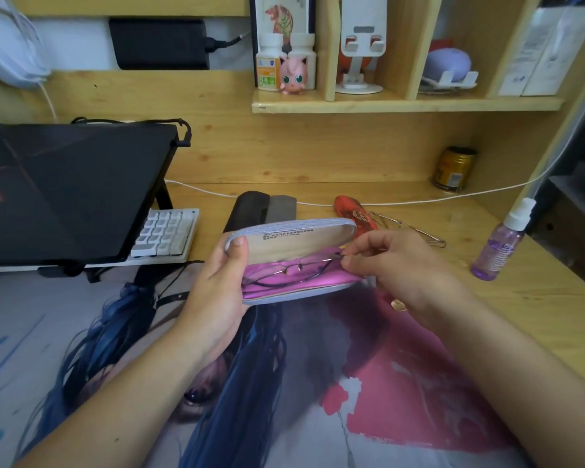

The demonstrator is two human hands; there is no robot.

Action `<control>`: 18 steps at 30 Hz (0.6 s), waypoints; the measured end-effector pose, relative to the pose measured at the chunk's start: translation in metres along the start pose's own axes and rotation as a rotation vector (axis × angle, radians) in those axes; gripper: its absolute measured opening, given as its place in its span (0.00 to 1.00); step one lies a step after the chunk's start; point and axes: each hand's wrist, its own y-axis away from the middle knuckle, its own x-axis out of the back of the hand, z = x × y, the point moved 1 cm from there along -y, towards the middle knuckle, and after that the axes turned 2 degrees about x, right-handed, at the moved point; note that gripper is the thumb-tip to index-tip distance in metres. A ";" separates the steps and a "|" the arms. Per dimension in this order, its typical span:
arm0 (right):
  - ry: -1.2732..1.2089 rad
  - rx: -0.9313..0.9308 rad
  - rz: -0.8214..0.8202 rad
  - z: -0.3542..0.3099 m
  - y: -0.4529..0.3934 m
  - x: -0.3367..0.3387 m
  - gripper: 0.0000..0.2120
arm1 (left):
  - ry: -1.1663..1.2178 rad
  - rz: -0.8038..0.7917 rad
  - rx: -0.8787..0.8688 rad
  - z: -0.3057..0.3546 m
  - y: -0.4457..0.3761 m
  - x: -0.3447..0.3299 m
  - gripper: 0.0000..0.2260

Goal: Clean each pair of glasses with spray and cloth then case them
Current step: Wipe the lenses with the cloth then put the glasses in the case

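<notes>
Head view: my left hand (222, 282) grips the open lilac case (294, 261) by its left end, held above the desk mat (419, 400). My right hand (395, 265) pinches the thin-framed glasses (294, 270) at their right hinge, lying half in the pink lining. Farther right wait a second pair (406, 228) and the spray bottle (500, 244). If a temple sticks out, I judge the lid could bend it.
</notes>
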 end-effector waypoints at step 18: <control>0.062 -0.070 -0.115 0.011 -0.005 0.013 0.05 | 0.008 -0.039 0.039 0.003 0.002 0.001 0.16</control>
